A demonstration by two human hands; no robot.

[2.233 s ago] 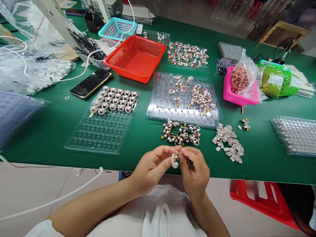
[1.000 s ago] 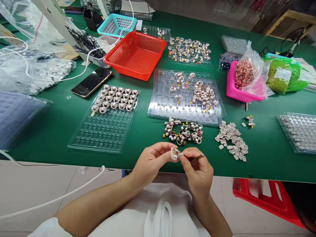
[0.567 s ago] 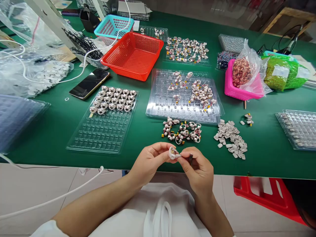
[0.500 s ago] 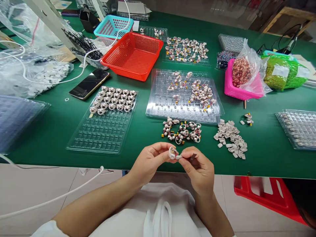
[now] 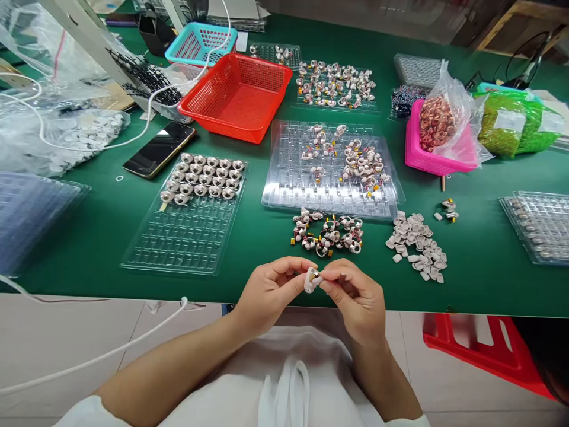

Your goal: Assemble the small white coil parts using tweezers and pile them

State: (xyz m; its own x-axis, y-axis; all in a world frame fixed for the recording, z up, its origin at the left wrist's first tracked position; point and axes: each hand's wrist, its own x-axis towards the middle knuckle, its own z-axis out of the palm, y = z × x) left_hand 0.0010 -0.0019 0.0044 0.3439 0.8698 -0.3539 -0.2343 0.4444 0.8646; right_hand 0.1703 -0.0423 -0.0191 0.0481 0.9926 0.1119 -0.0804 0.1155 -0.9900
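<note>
My left hand (image 5: 271, 293) pinches a small white earbud shell (image 5: 310, 279) at the table's near edge. My right hand (image 5: 355, 296) is closed too, its fingertips pressing a small cap onto that shell, with a thin dark tool (image 5: 342, 277) tucked in the fingers. Just beyond the hands lies a heap of wired earbud shells (image 5: 328, 231). A pile of small white caps (image 5: 416, 246) lies to the right of it.
A clear tray (image 5: 182, 237) with rows of finished shells sits to the left. A second clear tray (image 5: 288, 190) with loose shells lies ahead. Behind are a red basket (image 5: 240, 98), a phone (image 5: 159, 149), a pink basket (image 5: 438, 163) and bags of parts.
Both hands stay together at the table edge. The right fingers have brought a small white cap up against the shell, and the shell has turned slightly in the left fingers.
</note>
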